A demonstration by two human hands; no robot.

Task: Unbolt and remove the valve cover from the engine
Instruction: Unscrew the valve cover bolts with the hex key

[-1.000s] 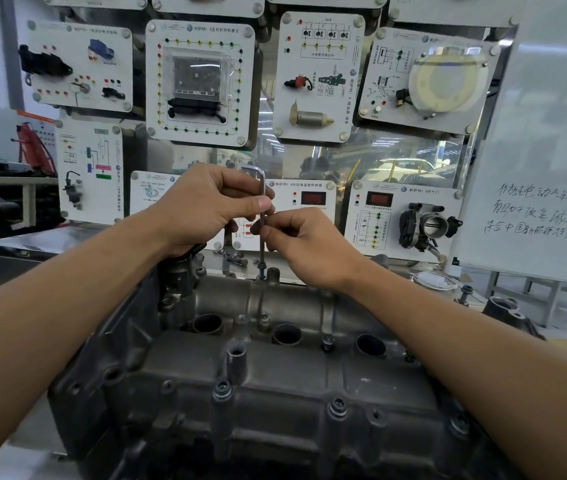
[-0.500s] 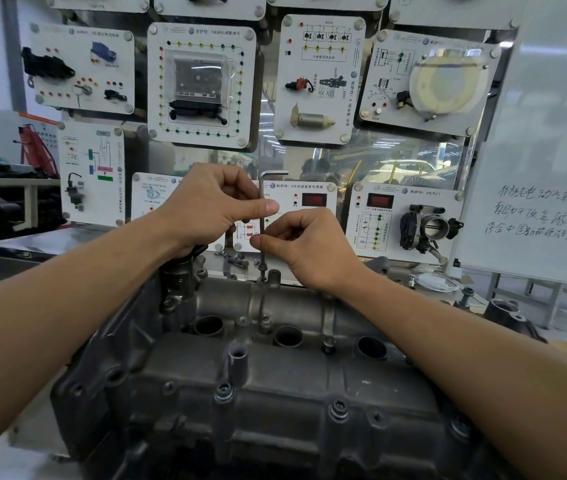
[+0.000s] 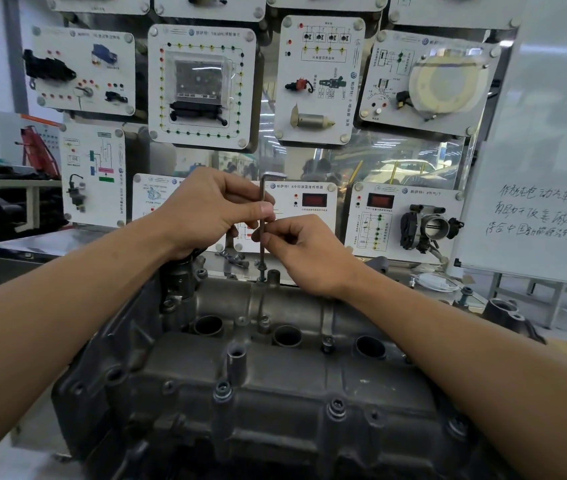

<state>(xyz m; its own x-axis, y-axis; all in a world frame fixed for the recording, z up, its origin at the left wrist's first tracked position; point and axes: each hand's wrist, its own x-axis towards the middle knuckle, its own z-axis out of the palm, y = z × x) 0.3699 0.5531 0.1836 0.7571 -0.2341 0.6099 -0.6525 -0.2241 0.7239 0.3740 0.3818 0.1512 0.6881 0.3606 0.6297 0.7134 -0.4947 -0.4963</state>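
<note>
— Left hand (image 3: pixel 206 209) curled, thumb and forefinger pinching the long shaft of an L-shaped hex key (image 3: pixel 262 190) just under its bend.
— And on the other side?
— Right hand (image 3: pixel 304 252) curled too, fingertips pinching the same shaft lower down, just beneath the left thumb. Close together, nearly touching.
— Key upright?
— Upright, short arm at the top pointing right, lower tip down on a bolt (image 3: pixel 261 273) at the far edge of the valve cover (image 3: pixel 275 386).
— Seated in the bolt's socket?
— Cannot tell; too small at that spot.
— Whereabouts of the cover?
— Centre of view, below both forearms, on top of the engine. Grey cast metal, with three round open wells (image 3: pixel 287 336) in a row across the middle.
— Other fasteners?
— Several more in place along the near edge: a bolt head (image 3: pixel 336 408) right of centre, a second bolt head (image 3: pixel 222 392) left of it.
— Behind the engine?
— Wall of white training panels (image 3: pixel 202 84) with car parts mounted on them, a throttle body (image 3: pixel 427 230) on the lower right one. Whiteboard (image 3: pixel 545 168) with handwriting at far right. Steel worktop (image 3: pixel 43 242) off to the left.
</note>
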